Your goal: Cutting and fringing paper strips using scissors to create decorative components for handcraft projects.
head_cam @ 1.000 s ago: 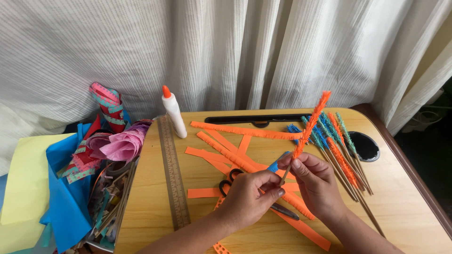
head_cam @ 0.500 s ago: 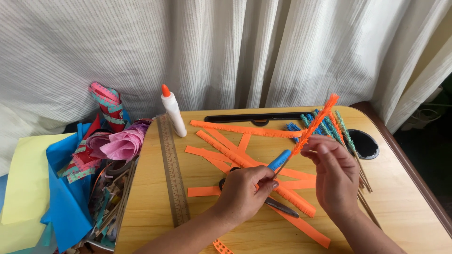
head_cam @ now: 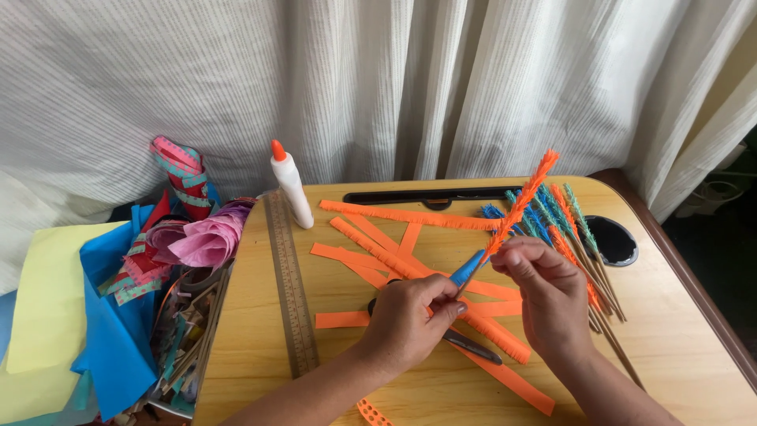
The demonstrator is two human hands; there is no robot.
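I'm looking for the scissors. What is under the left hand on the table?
Under the left hand, dark scissor blades stick out over orange paper strips. A bit of handle shows; the rest is covered.

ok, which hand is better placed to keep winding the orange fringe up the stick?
Right, probably. The right hand already pinches the orange fringe where it wraps the stick. The left hand grips the stick's lower end, steadying it.

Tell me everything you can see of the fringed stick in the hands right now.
The fringed stick is thin, wrapped in orange fringed paper along its upper length, with a blue section low down. It tilts up to the right above the wooden table. The left hand grips its lower end; the right hand pinches it near the wrap's base.
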